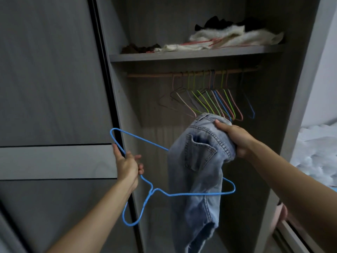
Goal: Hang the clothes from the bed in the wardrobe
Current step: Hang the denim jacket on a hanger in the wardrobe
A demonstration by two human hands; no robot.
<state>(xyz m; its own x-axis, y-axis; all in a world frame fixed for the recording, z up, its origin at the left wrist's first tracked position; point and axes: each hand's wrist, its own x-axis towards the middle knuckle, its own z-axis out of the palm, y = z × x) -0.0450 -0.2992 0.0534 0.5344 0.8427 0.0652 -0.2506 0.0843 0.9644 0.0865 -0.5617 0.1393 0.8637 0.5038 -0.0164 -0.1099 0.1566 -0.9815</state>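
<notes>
The left hand (127, 165) has its grip closed around one blue hanger (150, 193). The fingers are curled on a wire arm of it, and one finger lies straighter along the wire. The hanger is held well below the rail (145, 75) and to the left of it, with its hook pointing down.

The right hand (235, 137) has its grip closed tightly on one pair of jeans (197, 170). It holds the bunched waist part, and the thumb is on top of the cloth. The jeans are below the rail, just under the hangers on the rail (215, 101), and the leg hangs down freely with a frayed end. The lower wire of the blue hanger crosses in front of the jeans, and the upper wire goes behind them.

On the rail hang about a dozen thin hangers in pink, green, blue and grey. They overlap, so I cannot tell the exact number.

Above the rail there is one shelf (182, 56). On it lie a white cloth (228, 38), a dark garment (218, 21) behind it and a brown one (138, 48) at the left. Far right of the rail, a part of the bed (317, 148) shows.
</notes>
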